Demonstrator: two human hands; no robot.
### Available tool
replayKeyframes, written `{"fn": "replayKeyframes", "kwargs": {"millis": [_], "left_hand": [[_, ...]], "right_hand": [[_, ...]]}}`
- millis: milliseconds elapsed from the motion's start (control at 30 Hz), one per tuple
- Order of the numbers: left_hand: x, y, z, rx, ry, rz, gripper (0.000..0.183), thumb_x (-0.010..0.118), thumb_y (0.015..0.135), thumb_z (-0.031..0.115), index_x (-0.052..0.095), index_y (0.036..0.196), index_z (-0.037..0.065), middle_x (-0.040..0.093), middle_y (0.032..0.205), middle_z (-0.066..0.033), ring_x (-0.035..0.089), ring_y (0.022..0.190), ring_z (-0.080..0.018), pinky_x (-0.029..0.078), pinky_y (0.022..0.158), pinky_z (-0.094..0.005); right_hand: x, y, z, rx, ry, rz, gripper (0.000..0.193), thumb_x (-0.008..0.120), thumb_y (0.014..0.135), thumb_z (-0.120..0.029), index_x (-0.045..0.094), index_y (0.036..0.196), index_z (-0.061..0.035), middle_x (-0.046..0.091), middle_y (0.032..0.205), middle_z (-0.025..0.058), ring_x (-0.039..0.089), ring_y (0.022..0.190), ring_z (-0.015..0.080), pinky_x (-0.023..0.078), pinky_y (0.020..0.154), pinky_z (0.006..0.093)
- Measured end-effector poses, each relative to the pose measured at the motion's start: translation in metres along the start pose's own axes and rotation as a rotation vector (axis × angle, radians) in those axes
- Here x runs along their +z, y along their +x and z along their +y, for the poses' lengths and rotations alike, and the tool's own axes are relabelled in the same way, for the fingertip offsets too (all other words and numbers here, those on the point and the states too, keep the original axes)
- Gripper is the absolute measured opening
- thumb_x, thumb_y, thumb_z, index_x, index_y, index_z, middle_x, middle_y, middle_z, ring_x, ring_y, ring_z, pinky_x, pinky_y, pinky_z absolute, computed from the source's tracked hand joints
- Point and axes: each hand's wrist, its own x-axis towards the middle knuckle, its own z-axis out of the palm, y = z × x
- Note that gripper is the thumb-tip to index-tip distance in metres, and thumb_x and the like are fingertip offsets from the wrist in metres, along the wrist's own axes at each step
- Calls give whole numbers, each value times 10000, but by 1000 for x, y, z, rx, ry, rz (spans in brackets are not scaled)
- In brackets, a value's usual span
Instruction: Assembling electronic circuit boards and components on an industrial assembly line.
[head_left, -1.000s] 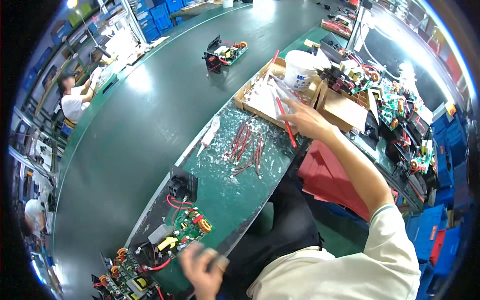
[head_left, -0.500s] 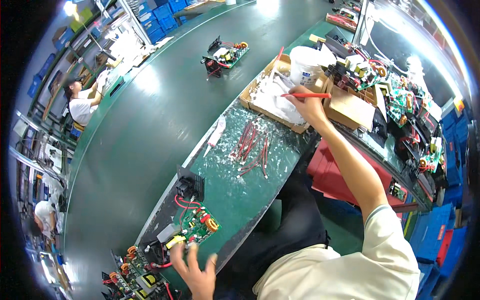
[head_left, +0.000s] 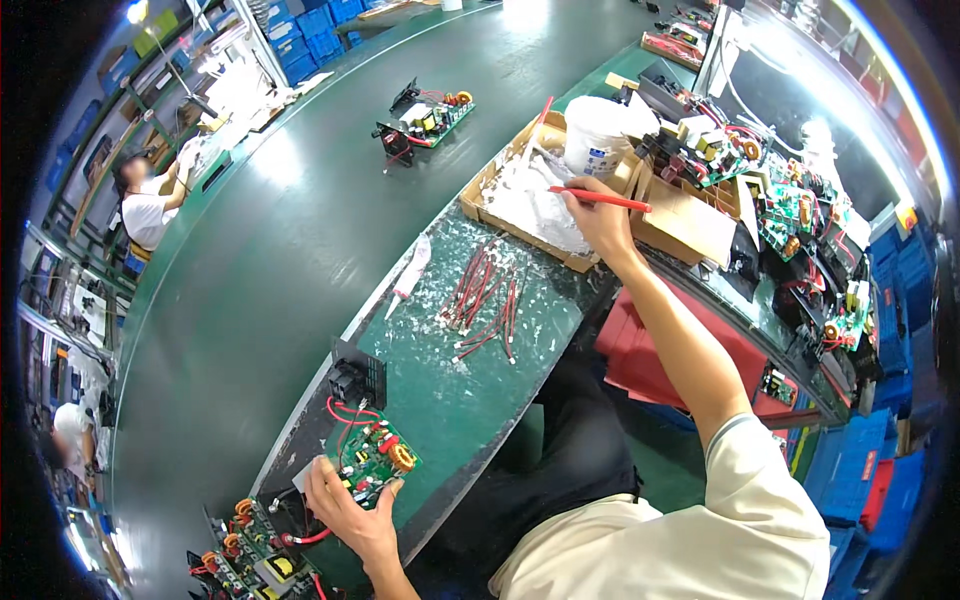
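My right hand is closed around a slim red stick-like tool, its tip over the white paste in a shallow cardboard tray. A second stick with a red end leans in that tray. At the lower left, my left hand grips the near end of a green circuit board, thumb at one side and fingers at the other. The board carries a copper coil and red wires, and a black finned part stands at its far end. My left palm hides the board's near end.
Red and black wires and a white tube lie on the paste-flecked bench. A white bucket stands by the tray. More boards sit at lower left, on the green belt and piled right. Two people work at far left.
My left hand has come onto the circuit board and taken hold of its near end. My right hand keeps the red tool at the paste. The whole view has shifted slightly.
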Motion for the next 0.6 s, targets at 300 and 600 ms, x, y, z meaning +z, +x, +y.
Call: {"fn": "replayKeyframes", "kwargs": {"millis": [300, 600], "left_hand": [[4, -14, 6, -71, 109, 38, 1072, 834, 619, 561, 420, 1471, 59, 465, 1409, -192, 434, 1271, -402, 331, 1018, -562], [10, -15, 4, -104, 139, 56, 1055, 748, 677, 674, 421, 1469, 58, 447, 1430, -187, 416, 1281, -398, 307, 1041, -571]], "right_hand": [[13, -15, -14, 2, 119, -77, 198, 710, 894, -105, 684, 1057, 6, 692, 884, 58, 619, 771, 93, 517, 703, 260], [-6, -1, -24, 78, 24, -181, 180, 710, 861, -104, 693, 1005, 3, 696, 877, 71, 629, 777, 114, 514, 712, 273]]}}
